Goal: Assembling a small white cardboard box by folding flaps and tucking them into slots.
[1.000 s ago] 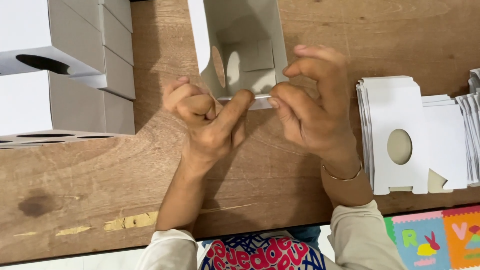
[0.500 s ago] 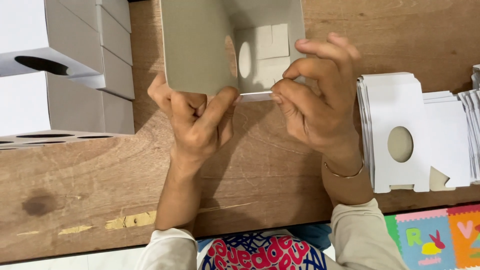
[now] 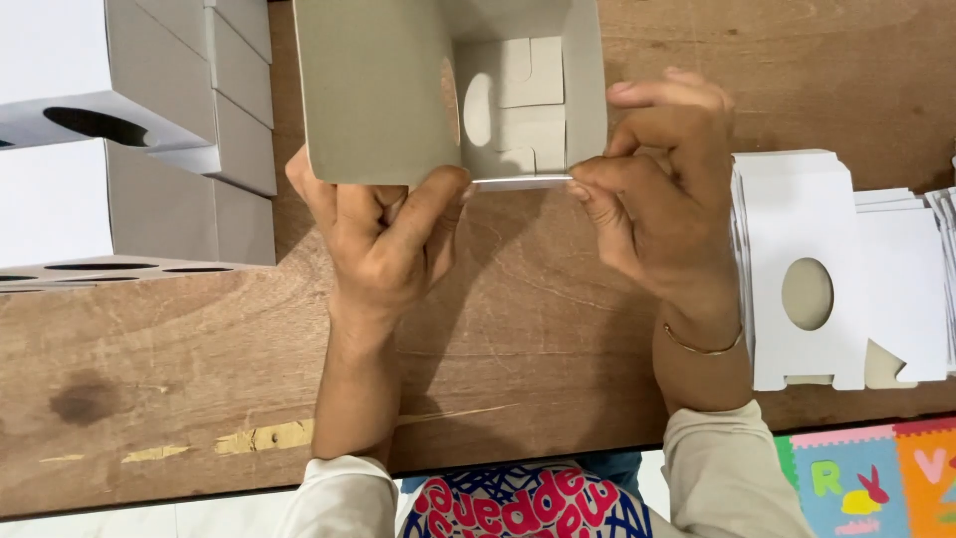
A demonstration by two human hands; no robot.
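An open grey-white cardboard box [image 3: 373, 90] stands on the wooden table [image 3: 179, 399], its mouth facing me, with an oval hole and interlocked bottom flaps visible inside. My left hand [image 3: 383, 239] grips the box's near left wall, thumb pressing at the lower edge. My right hand [image 3: 662, 199] pinches the near right edge of the same box between thumb and fingers. A thin bracelet sits on my right wrist.
Finished white boxes with oval holes [image 3: 119, 149] are stacked at the left. A pile of flat white die-cut box blanks [image 3: 827, 269] lies at the right. A colourful foam mat [image 3: 866, 483] shows on the floor beyond the table's near edge.
The box has opened out wider and squared up, its left wall swinging out toward me. Both hands have stayed on its near edge, moving slightly apart.
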